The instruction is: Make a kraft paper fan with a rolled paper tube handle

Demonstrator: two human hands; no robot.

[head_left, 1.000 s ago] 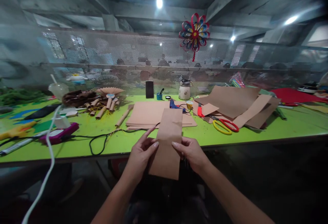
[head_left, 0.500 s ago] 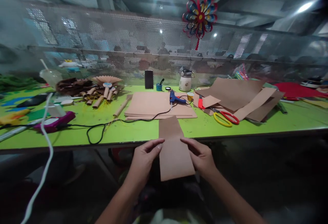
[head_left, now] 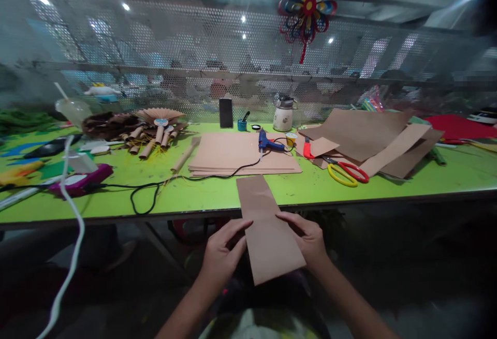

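Both hands hold a strip of brown kraft paper [head_left: 267, 230] in front of the table's near edge, its far end over the green tabletop. A faint crease crosses its middle. My left hand [head_left: 225, 248] pinches the left edge near that crease, index finger on top and thumb close to the edge. On the opposite edge, my right hand [head_left: 308, 235] grips with its index finger above and the other fingers partly hidden beneath. Just beyond the strip lies a stack of brown paper sheets [head_left: 221, 152], with a blue glue gun [head_left: 269, 142] resting on it.
Scissors [head_left: 347, 172] and loose kraft paper pieces [head_left: 361, 134] lie to the right. Paper fans with rolled handles [head_left: 155, 134] are at the left. A black cable [head_left: 202, 177] crosses the green table [head_left: 209, 196]; a white cord [head_left: 77, 246] hangs over its edge.
The paper strip has turned slightly, its near end swinging right and toward me. Both hands still hold its edges, a little lower in view. The camera view has tilted slightly downward.
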